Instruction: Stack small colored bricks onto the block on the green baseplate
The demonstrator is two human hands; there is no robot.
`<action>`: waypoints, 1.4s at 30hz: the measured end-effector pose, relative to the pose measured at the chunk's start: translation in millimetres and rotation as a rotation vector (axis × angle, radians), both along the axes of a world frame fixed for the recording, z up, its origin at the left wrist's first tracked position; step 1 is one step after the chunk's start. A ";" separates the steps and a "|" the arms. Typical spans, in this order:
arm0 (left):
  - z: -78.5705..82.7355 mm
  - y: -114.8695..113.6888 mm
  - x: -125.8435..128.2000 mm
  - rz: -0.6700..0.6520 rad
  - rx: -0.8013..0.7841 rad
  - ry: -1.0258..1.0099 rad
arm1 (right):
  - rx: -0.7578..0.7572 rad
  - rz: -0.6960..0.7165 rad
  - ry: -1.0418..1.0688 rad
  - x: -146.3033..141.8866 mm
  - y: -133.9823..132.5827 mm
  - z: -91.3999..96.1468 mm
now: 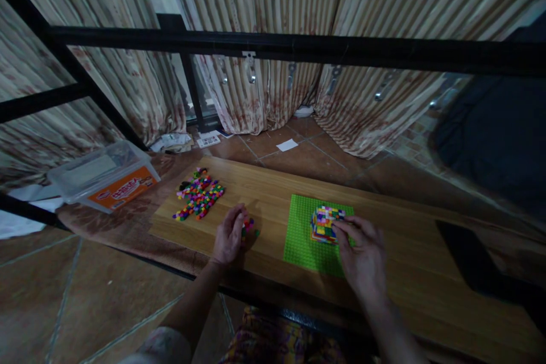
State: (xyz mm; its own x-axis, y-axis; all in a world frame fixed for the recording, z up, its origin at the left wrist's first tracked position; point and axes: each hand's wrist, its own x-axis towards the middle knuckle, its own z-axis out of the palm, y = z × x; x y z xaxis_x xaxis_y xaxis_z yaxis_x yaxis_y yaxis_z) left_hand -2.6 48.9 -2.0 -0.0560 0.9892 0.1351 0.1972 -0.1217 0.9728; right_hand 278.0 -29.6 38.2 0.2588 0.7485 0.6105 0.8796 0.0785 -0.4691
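A layered block of small multicoloured toy bricks point(326, 224) stands on a bright green studded baseplate point(299, 233). My right hand point(362, 250) is at the block's right side, thumb and fingers pinched together against its upper edge. Whatever lies between those fingertips is too small or hidden to make out. To the left, my left hand point(229, 236) rests on its side on the wooden board, fingers loosely curved and slightly apart. Beside its fingertips lie a few loose bricks point(250, 224), red, pink, purple and green, partly covered by the hand.
A larger heap of loose bricks point(200, 196) lies at the board's left end. Beyond it stands a clear plastic box point(104, 173) with an orange label. A dark flat object point(464, 253) lies on the wooden board point(409, 244) at right. A black metal bar point(273, 45) crosses before the curtains.
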 end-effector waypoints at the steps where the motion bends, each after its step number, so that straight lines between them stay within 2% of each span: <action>1: -0.7 0.3 -0.4 0.001 0.000 0.004 | 0.002 0.001 -0.008 0.0 0.1 -0.7; 12: 0.4 0.2 -0.3 -0.026 -0.013 0.013 | 0.054 -0.037 0.071 0.8 1.9 -9.0; 19: 1.1 -0.3 0.4 -0.011 -0.013 -0.004 | 0.082 -0.013 0.035 2.3 -3.3 -9.7; 29: 1.6 0.0 0.3 -0.020 -0.017 0.002 | 0.037 -0.005 -0.104 1.6 -7.9 -11.8; 42: 0.3 -0.8 1.0 -0.016 -0.022 -0.043 | 0.030 0.025 -0.032 0.1 -7.7 -11.9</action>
State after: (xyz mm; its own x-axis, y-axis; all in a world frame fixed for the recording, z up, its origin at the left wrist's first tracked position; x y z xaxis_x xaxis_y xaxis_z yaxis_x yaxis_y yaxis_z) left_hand -1.6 48.1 -1.6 -0.0454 0.9927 0.1116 0.1533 -0.1035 0.9828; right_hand 278.1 -37.3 26.3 0.2204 0.7355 0.6407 0.8918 0.1141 -0.4378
